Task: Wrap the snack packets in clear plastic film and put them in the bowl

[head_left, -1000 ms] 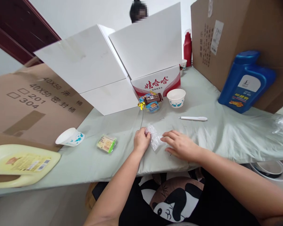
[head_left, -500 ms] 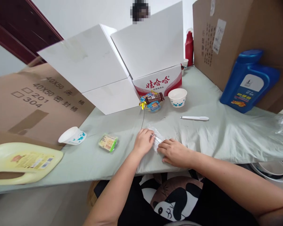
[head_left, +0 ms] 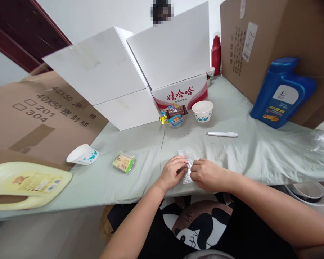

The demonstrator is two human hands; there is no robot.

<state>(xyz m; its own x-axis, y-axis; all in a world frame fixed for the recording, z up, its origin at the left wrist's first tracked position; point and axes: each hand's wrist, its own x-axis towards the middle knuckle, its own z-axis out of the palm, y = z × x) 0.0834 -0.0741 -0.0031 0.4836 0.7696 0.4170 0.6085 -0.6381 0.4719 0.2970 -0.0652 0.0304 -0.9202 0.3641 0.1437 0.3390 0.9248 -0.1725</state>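
Observation:
A crinkled piece of clear plastic film (head_left: 188, 176) lies on the cloth near the table's front edge; whether it is a bag or a sheet I cannot tell. My left hand (head_left: 173, 172) grips its left side, fingers curled and thumb bent in beneath them. From the right, my right hand (head_left: 209, 175) pinches the same film with fingers drawn together. The two hands almost meet across it. A small wrapped snack packet (head_left: 124, 162) with a green edge lies to the left. Beyond the hands is a white utility knife (head_left: 221, 134).
Behind stand a clear bowl of wrapped snacks (head_left: 175, 117), a paper bowl (head_left: 202, 111) and an open white carton (head_left: 179, 99). Another paper bowl (head_left: 83, 154) tilts at left, near a pale yellow jug (head_left: 29, 185). A blue jug (head_left: 280, 95) stands right. A person's head shows behind the carton.
Both hands have shifted slightly right and drawn closer together. The left hand has come nearer to the front edge, and the right fingers have curled into a tighter pinch on the film.

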